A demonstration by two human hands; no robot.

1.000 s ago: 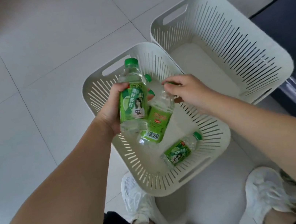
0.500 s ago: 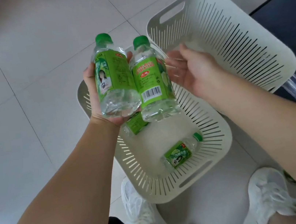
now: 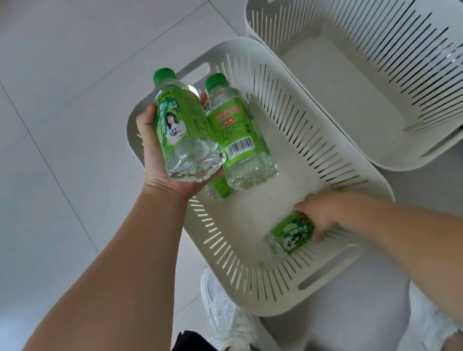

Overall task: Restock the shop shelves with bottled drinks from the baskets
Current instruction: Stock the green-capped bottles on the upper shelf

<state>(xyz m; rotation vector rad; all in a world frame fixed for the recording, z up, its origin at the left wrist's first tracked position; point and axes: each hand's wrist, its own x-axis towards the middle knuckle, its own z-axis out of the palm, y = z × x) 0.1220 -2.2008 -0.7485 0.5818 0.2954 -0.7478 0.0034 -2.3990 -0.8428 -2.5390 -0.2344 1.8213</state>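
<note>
My left hand [image 3: 158, 159] holds two clear bottles with green labels and green caps above the near white slotted basket [image 3: 271, 286]: one bottle with a portrait label [image 3: 179, 129] and a second with a barcode label [image 3: 236, 132]. Part of another bottle [image 3: 220, 187] lies on the basket floor below them, mostly hidden. My right hand [image 3: 324, 214] reaches down into the basket and grips a lying bottle [image 3: 291, 234] near its cap end; the cap is hidden by my fingers.
A second white slotted basket [image 3: 400, 29] stands behind and to the right, touching the near one, with nothing visible inside. Both sit on a pale tiled floor [image 3: 39, 144]. My white shoes [image 3: 226, 311] are just below the near basket. A dark surface shows at far right.
My right hand has dropped from beside the held bottles down into the basket and closed on the lying bottle. My left hand keeps the two bottles raised, slightly tilted.
</note>
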